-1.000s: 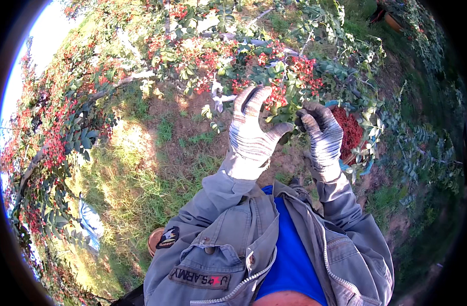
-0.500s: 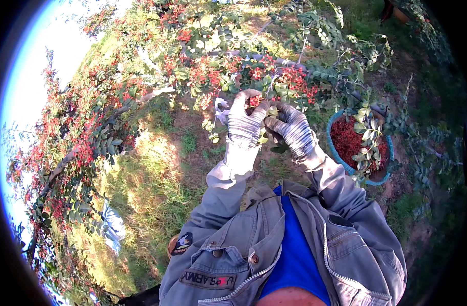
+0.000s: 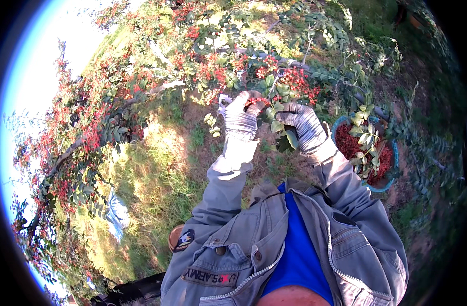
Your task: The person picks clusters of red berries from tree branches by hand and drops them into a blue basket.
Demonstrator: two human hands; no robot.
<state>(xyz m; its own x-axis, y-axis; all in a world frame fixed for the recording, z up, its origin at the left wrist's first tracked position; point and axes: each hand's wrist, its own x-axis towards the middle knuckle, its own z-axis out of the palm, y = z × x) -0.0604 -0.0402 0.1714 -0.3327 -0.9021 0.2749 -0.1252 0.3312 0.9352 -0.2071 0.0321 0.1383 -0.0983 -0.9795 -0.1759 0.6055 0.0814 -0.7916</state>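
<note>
My left hand [image 3: 242,116], in a striped knit glove with worn fingers, curls round a small cluster of red berries [image 3: 257,102]. Beside it, my right hand [image 3: 306,125], gloved alike, has its fingers bent round a leafy twig [image 3: 286,133] whose green leaves hang below the fingertips. Part of the grip is hidden by the leaves. Just beyond both hands, a bigger bunch of red berries [image 3: 297,84] grows on the branch. A pale, crumpled scrap [image 3: 224,103] shows against the left glove's outer edge.
A blue-rimmed basket [image 3: 395,162] holding red berries stands on the ground at right, with a leafy sprig [image 3: 365,136] hanging over it. Grey branches [image 3: 164,86] cross ahead and left, thick with berries. A light blue sheet [image 3: 116,216] lies in the grass at lower left.
My hands have moved apart, opening a gap between them. The right has shifted right, and the twig's leaves now show more plainly. The whole view has shifted slightly.
</note>
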